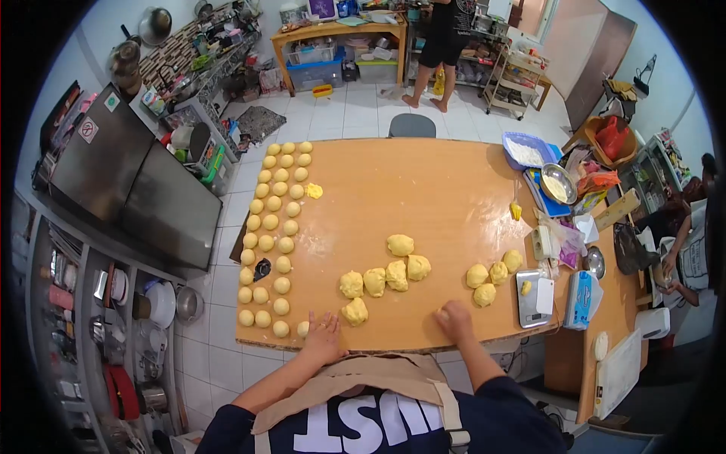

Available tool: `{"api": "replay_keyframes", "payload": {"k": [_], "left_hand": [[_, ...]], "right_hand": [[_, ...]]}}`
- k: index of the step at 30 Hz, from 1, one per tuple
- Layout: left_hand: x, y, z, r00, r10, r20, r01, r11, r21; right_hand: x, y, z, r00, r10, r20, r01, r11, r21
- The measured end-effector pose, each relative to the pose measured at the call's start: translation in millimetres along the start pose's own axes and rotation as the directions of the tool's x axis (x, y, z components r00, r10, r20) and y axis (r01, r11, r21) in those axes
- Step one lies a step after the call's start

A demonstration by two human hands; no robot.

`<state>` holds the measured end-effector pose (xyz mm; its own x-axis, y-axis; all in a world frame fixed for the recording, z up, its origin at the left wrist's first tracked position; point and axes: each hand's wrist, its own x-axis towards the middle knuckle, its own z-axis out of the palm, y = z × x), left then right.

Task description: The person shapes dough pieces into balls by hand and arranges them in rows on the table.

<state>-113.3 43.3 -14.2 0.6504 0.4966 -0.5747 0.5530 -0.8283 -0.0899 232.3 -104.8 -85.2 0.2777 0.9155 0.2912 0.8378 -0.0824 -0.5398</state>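
My left hand (324, 339) lies on the table near its front edge, fingers stretched out and apart. Just beside it is a smooth dough ball (303, 329), the nearest of several round balls in rows along the left side. Curled closed on the table, my right hand (454, 322) hides whatever is under its fingers; a bit of yellow shows at its edge. Between and beyond my hands sit rough yellow dough lumps (374, 282), one of them (355, 312) close to my left hand. More dough lumps (485, 294) are grouped past my right hand.
A kitchen scale (535, 300) with a small dough piece stands at the right, near a blue tissue pack (581, 298). Behind are a metal bowl (558, 184) and a purple basin (527, 150) of white powder. A person (446, 38) stands at the back; another (692, 250) is at the right.
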Motion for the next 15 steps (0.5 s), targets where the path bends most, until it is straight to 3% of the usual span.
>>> {"api": "replay_keyframes", "payload": {"k": [1, 4, 7, 10, 13, 15], "left_hand": [[-0.2, 0.3, 0.6, 1.0, -0.003, -0.008, 0.003, 1.0, 0.019], [-1.0, 2.3, -3.1, 1.0, -0.011, -0.006, 0.011, 1.0, 0.027], [-3.5, 0.4, -15.7, 0.999, -0.004, 0.054, 0.004, 1.0, 0.002], [-3.2, -2.1, -14.3, 0.998, 0.005, 0.062, -0.004, 1.0, -0.024], [-4.8, 2.2, -15.7, 0.998, -0.014, 0.057, 0.013, 1.0, 0.012], [-3.3, 2.5, -17.2, 0.998, -0.004, 0.069, 0.003, 1.0, 0.019]], "right_hand": [[11.7, 0.0, -5.7, 0.996, 0.091, -0.015, -0.092, 0.993, -0.069], [54.6, -12.6, 20.3, 0.989, 0.074, -0.128, -0.073, 0.997, 0.012], [36.3, -43.3, 35.0, 0.973, 0.179, 0.145, -0.187, 0.981, 0.044], [-3.7, -21.5, 23.8, 0.998, 0.057, -0.011, -0.054, 0.976, 0.21], [7.2, -2.7, -0.7, 0.969, 0.247, -0.013, -0.245, 0.965, 0.096], [34.6, -2.7, 11.6, 0.978, 0.191, -0.082, -0.181, 0.976, 0.119]]}}
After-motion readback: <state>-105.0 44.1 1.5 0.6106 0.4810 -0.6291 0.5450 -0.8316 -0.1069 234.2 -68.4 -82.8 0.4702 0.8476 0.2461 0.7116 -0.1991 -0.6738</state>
